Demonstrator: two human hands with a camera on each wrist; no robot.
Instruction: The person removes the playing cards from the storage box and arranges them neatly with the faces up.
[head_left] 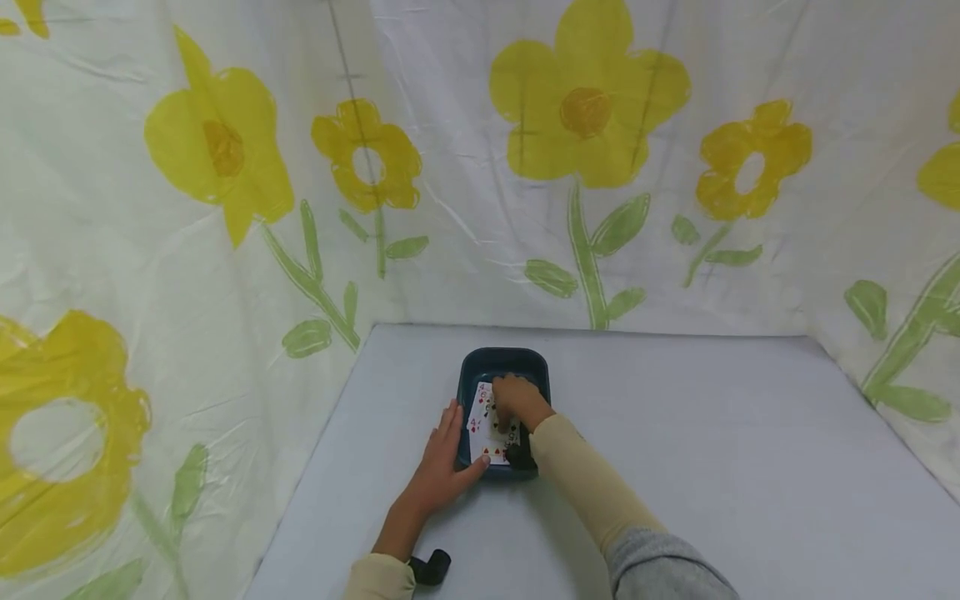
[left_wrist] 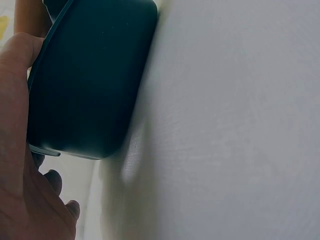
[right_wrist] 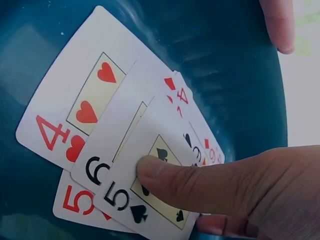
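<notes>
A dark teal plastic tray (head_left: 470,367) holds several fanned playing cards (head_left: 480,421), face up. My right hand (head_left: 517,398) reaches into it from the right. Its thumb (right_wrist: 175,175) lies on the five of spades (right_wrist: 117,195), a fingertip shows at the card's lower edge, and the hand pinches that card. Under it lie a black six (right_wrist: 95,167), the four of hearts (right_wrist: 55,112) and a red five (right_wrist: 75,200). My left hand (head_left: 438,467) rests against the tray's near left corner, fingers straight along the left side, thumb at the near rim.
The tray stands on a white table (head_left: 675,433). Behind and beside it hangs a white curtain (head_left: 465,208) printed with yellow flowers. A black strap piece (head_left: 431,568) sits by my left wrist, and another dark piece (head_left: 519,456) is under my right wrist.
</notes>
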